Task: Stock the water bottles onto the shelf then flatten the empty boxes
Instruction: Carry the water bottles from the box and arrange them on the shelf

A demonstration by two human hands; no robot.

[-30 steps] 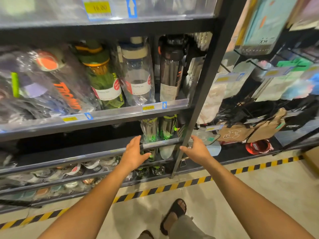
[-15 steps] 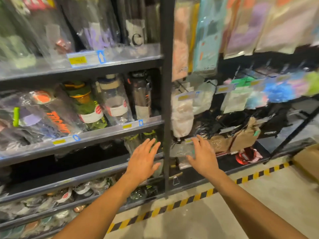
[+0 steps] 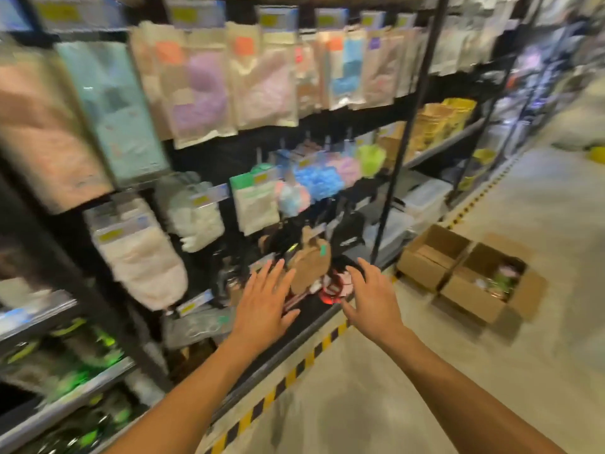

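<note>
Yellow-and-black striped tape (image 3: 294, 371) runs along the pale floor beneath my outstretched forearms, edging a dark rack (image 3: 402, 142). My left hand (image 3: 265, 306) and right hand (image 3: 371, 299) hover side by side in front of it, fingers spread, holding nothing. Low on my left, blurred green-tinted bottles (image 3: 75, 342) sit on the bottom shelves (image 3: 98, 383). Beyond my right hand, two open cardboard boxes (image 3: 422, 270) stand touching on the floor beside the rack. The right-hand one holds blurred items. Hanging packets (image 3: 203, 83) fill the upper pegs.
</note>
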